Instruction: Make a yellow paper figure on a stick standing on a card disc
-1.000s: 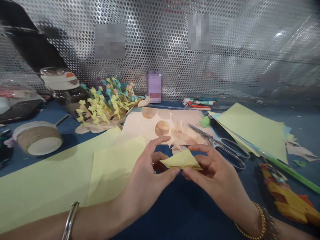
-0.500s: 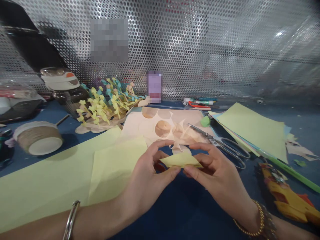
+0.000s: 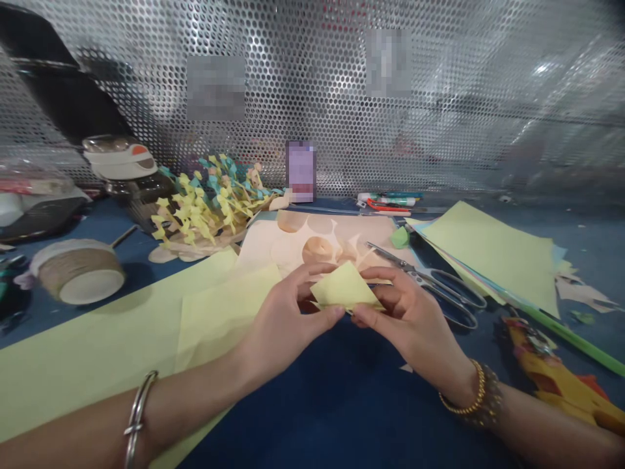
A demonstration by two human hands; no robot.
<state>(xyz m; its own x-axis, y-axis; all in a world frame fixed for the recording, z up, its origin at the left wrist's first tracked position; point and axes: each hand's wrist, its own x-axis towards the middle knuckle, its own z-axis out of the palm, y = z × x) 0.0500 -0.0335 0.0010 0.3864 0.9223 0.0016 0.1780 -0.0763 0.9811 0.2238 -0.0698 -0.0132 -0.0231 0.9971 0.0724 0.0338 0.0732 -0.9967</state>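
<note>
A small folded piece of yellow paper (image 3: pixel 346 288), its point turned up, is held between both hands near the middle of the view. My left hand (image 3: pixel 288 312) pinches its left side, thumb along the lower edge and fingers behind. On the right side, my right hand (image 3: pixel 407 316) grips it the same way. Both thumb tips nearly meet at the bottom fold. Just behind the hands lies a pale sheet (image 3: pixel 258 238) with round cut-outs. Scissors (image 3: pixel 430 280) rest beyond my right hand. Large yellow sheets (image 3: pixel 122 326) lie under and beside my left forearm.
Yellow and blue paper strands (image 3: pixel 205 202) stand at the back left beside a dark jar (image 3: pixel 137 189). A twine-wrapped bowl (image 3: pixel 81 270) is at left. Stacked sheets (image 3: pixel 493 247), a green strip (image 3: pixel 576 339) and a yellow tool (image 3: pixel 551 384) lie right. Pens and a phone (image 3: pixel 301 170) are behind.
The folded yellow paper has tilted upward, so its face now shows as a triangle. Both hands have moved slightly up and left, still holding it.
</note>
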